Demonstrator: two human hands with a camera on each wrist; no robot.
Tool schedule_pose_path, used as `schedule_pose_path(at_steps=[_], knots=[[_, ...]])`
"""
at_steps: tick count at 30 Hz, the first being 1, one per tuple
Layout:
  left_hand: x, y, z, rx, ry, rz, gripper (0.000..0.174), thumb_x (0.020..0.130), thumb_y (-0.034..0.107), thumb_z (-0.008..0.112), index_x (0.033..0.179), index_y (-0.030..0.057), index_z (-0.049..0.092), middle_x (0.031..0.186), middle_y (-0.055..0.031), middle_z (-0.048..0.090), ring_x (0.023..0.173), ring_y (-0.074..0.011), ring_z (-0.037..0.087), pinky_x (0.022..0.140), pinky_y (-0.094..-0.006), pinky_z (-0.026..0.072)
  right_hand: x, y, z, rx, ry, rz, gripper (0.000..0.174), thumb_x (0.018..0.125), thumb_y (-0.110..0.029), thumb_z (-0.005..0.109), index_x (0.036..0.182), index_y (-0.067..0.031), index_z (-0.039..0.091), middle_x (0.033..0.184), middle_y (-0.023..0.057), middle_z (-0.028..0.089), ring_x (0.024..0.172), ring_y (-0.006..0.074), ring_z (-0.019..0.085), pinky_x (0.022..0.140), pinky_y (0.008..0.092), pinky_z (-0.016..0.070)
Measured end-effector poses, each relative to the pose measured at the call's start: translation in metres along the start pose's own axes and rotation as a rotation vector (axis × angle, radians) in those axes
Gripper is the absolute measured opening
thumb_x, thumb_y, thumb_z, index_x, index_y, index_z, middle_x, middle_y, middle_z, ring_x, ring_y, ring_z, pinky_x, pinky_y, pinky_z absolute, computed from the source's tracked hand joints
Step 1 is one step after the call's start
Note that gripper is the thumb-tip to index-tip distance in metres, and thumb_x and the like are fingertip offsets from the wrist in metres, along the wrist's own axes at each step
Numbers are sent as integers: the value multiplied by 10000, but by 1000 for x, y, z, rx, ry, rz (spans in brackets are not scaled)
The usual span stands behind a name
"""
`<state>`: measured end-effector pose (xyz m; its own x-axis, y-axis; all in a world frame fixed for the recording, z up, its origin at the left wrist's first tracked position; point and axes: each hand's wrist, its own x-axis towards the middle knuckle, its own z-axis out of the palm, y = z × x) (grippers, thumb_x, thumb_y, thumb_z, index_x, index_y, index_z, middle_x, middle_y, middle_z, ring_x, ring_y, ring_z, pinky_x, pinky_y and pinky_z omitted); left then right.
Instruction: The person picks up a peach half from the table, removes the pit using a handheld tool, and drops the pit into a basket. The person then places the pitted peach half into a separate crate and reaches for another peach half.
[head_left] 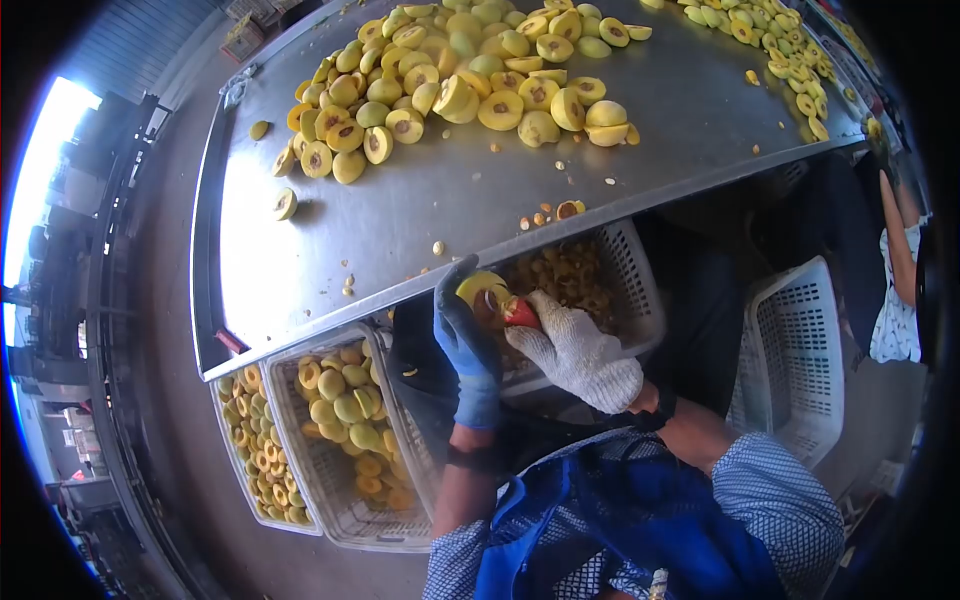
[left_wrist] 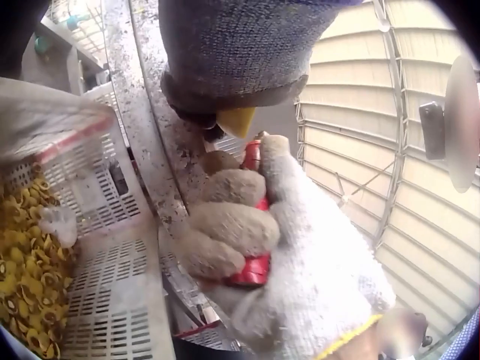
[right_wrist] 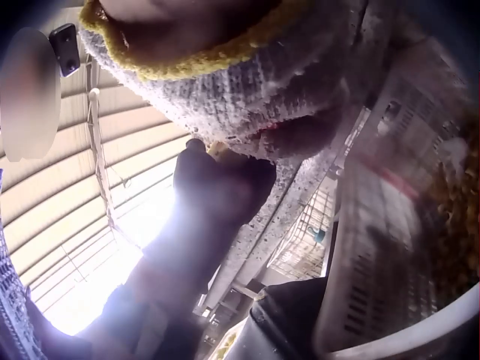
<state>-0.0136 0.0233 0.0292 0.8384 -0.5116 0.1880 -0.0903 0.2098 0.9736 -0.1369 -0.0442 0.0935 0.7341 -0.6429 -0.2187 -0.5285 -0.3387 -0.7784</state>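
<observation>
My left hand [head_left: 466, 345], in a blue glove with a dark palm, holds a halved yellow fruit [head_left: 482, 287] over a crate at the table's front edge. The fruit's brown pit area faces my other hand. A white knit glove covers my right hand [head_left: 585, 358], which grips a red-handled tool [head_left: 519, 313] close against the fruit. In the left wrist view, the right fingers wrap around the red handle [left_wrist: 255, 268], and a bit of yellow fruit [left_wrist: 236, 121] shows below the left glove. The tool's working end is hidden at the fruit.
Halved fruits [head_left: 400, 85] lie heaped on the metal table [head_left: 400, 220], with loose pits near its front edge. Below stand a white crate [head_left: 640, 270] of brownish scraps and two crates of fruit halves [head_left: 345, 400] at left. Another white crate [head_left: 800, 350] and a person's arm [head_left: 897, 240] are at right.
</observation>
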Motion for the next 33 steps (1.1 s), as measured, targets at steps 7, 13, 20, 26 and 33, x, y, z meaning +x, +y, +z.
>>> schedule_pose_path(at_steps=[7, 13, 20, 26, 33], knots=[[-2, 3, 3, 134, 5, 35, 378, 1045, 297, 458, 1166, -26, 612, 1154, -119, 644, 1012, -201, 609, 894, -324, 492, 8, 11, 14, 20, -19, -63, 419, 937, -487, 570, 1067, -89, 575, 779, 247, 654, 779, 465, 641, 625, 538, 515], [0, -2, 4, 91, 22, -3, 396, 1048, 299, 432, 1101, -29, 646, 1051, -105, 675, 950, -183, 621, 866, -315, 497, 13, 22, 22, 113, -54, -95, 419, 952, -486, 542, 1064, -86, 592, 825, 245, 662, 817, 469, 638, 666, 534, 518], [3, 0, 2, 183, -58, -57, 412, 1048, 301, 418, 1086, -37, 651, 1030, -90, 678, 934, -166, 621, 851, -301, 492, 9, 27, 36, 278, -24, -88, 385, 974, -425, 526, 1093, -67, 601, 937, 236, 667, 914, 449, 630, 739, 463, 522], [-4, -10, 5, 155, 26, -79, 377, 1045, 267, 429, 1104, -37, 644, 1008, -84, 675, 925, -157, 617, 838, -293, 491, 10, 27, 26, 313, -112, -46, 397, 971, -413, 534, 1133, -57, 604, 953, 225, 668, 927, 439, 629, 755, 458, 514], [-4, -21, 2, 135, 28, -113, 389, 1050, 279, 423, 1090, -34, 651, 1005, -89, 677, 926, -156, 619, 850, -294, 490, 10, 33, 36, 296, -43, -73, 426, 978, -412, 514, 1130, -27, 619, 890, 216, 674, 866, 414, 653, 741, 461, 515]])
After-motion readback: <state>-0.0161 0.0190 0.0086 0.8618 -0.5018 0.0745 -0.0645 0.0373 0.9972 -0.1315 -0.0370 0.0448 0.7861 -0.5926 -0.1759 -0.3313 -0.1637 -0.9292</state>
